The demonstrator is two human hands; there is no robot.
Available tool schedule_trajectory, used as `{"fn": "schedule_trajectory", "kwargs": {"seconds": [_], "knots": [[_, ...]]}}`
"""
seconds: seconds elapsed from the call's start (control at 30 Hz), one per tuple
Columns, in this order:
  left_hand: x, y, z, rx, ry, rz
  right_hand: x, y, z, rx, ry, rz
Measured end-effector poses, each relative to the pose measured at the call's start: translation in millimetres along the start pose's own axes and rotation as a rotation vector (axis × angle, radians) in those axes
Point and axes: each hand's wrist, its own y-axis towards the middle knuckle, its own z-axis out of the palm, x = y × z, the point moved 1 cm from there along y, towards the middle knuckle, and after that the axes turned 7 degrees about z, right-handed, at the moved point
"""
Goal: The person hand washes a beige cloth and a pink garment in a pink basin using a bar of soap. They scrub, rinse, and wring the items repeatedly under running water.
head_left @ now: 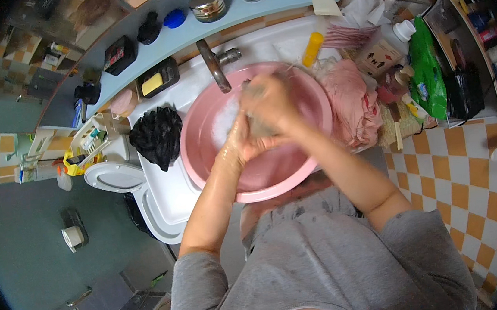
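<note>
A round pink basin (314, 96) stands in the white sink, with white foam (225, 123) on the water at its left side. Above this basin my two hands are pressed together. My left hand (249, 145) is wet and curled from below around a greyish, soft-looking thing (263, 125) whose kind I cannot make out. On top of it lies my right hand (269, 101), its fingers smeared by motion. Just behind the hands, the metal faucet (213, 66) reaches over the basin's far rim.
A black plastic bag (157, 137) sits left of the basin, and a crumpled pink cloth (349, 102) lies right. A yellow tube (312, 49), a white bottle (384, 50) and a green bag (427, 72) stand beyond. Above runs a blue shelf (187, 35) with toiletries.
</note>
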Motion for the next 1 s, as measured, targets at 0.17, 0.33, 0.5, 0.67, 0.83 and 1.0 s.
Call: {"fn": "schedule_trajectory", "kwargs": {"seconds": [0.17, 0.33, 0.5, 0.67, 0.83, 1.0], "knots": [[-4, 6, -5, -0.17, -0.012, 0.159, -7, -69, 44, 0.092, -0.325, -0.462], [11, 13, -6, -0.307, -0.021, 0.237, -23, 15, 18, -0.006, -0.576, 0.056], [7, 16, -15, -0.294, -0.065, 0.237, 21, -62, 37, 0.123, -0.524, -0.326], [-5, 4, 21, -0.311, -0.033, 0.294, -38, 25, 3, 0.194, -0.498, 0.29], [-10, 2, 2, -0.285, 0.289, 0.334, -28, 20, -28, 0.667, 0.829, 0.954], [-1, 19, -9, -0.352, 0.578, 0.374, -56, 22, -32, 0.533, 0.606, 0.625]]}}
